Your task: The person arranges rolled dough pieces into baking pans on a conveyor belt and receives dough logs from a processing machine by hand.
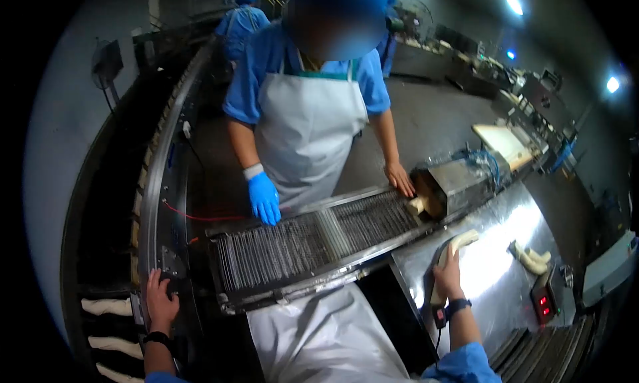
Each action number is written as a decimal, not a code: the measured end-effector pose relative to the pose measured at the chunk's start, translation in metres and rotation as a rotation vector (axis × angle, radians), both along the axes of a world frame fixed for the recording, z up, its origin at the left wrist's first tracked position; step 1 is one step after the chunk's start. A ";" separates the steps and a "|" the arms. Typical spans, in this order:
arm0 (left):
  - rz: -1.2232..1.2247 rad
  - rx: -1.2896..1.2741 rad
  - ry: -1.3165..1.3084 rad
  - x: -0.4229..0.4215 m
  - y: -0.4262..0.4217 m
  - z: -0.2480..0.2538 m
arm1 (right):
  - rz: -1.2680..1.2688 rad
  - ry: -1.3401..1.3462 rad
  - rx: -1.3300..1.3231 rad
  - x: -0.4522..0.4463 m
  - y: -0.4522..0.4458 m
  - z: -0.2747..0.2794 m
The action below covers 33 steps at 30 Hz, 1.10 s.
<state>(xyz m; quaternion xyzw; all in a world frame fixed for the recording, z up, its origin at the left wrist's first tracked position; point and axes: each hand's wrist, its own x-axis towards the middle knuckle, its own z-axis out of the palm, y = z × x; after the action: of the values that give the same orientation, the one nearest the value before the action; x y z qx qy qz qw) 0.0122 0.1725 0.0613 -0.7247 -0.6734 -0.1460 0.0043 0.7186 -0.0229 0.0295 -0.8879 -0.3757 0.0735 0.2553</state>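
Note:
My left hand rests on the metal edge of the long conveyor at the left, its fingers stretched out and holding nothing. At the right, my right hand is closed around a long pale dough piece above the shiny steel table. A small device with a red display and a cable is just below that hand. More dough pieces lie on the steel table beside a scale with red digits. Between me and a co-worker runs a ridged roller belt.
Across the belt stands a co-worker in a white apron, one hand blue-gloved, the other bare near the metal machine housing. Dough strips lie at the lower left. Another person is farther back.

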 end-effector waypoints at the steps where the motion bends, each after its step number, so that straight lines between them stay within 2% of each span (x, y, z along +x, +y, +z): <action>1: 0.017 -0.033 -0.088 0.003 0.000 0.004 | 0.057 -0.014 -0.004 -0.015 0.006 0.011; 2: 0.030 -0.084 -0.173 0.004 -0.004 0.003 | 0.064 -0.080 -0.076 -0.024 0.013 0.016; 3: 0.007 -0.035 -0.065 0.003 -0.007 0.001 | 0.136 -0.193 -0.065 -0.024 0.014 0.012; 4: 0.030 -0.044 -0.075 0.004 -0.011 -0.001 | 0.214 -0.305 -0.054 -0.024 0.016 0.006; 6: -0.021 -0.025 -0.020 0.008 -0.010 0.009 | 0.251 -0.311 -0.094 -0.035 0.018 0.021; 8: 0.034 -0.053 -0.060 0.012 -0.009 0.019 | 0.254 -0.322 -0.114 -0.034 0.017 0.025; 9: 0.009 -0.032 -0.067 0.011 -0.009 0.013 | 0.173 -0.286 -0.188 -0.024 0.017 0.017; 12: 0.015 -0.014 -0.076 0.009 -0.007 0.005 | 0.086 0.003 0.027 -0.003 0.000 0.010; 13: -0.001 -0.024 -0.064 0.010 -0.008 0.003 | 0.107 -0.003 0.257 0.017 -0.012 -0.016; 14: 0.018 -0.046 -0.074 0.013 -0.009 0.003 | 0.126 -0.009 0.234 0.027 -0.024 -0.016; 16: -0.001 -0.015 -0.078 0.013 -0.007 0.005 | -0.094 1.039 0.341 0.038 -0.044 -0.018; 18: -0.006 0.003 -0.063 0.009 -0.003 0.001 | -0.364 1.355 0.547 0.051 -0.051 -0.046; 19: -0.009 -0.021 -0.074 0.009 -0.002 0.002 | -0.382 1.468 0.562 0.046 -0.054 -0.038; 24: 0.012 -0.018 -0.099 0.007 0.001 -0.007 | -0.303 1.641 0.562 0.055 -0.057 -0.050; 26: -0.040 0.028 -0.062 0.005 -0.003 -0.009 | -0.296 1.639 0.442 0.044 -0.047 -0.036; 31: -0.031 0.018 -0.058 0.011 -0.005 0.003 | -0.291 1.454 0.356 0.019 -0.025 -0.018; 33: -0.047 -0.011 -0.038 0.014 -0.009 0.009 | -0.273 1.405 0.365 0.021 -0.019 -0.031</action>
<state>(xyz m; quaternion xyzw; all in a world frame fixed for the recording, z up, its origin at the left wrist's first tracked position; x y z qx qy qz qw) 0.0260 0.1631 0.0701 -0.7373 -0.6571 -0.1561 -0.0160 0.7398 -0.0420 -0.0014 -0.6138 -0.0162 0.5286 0.5861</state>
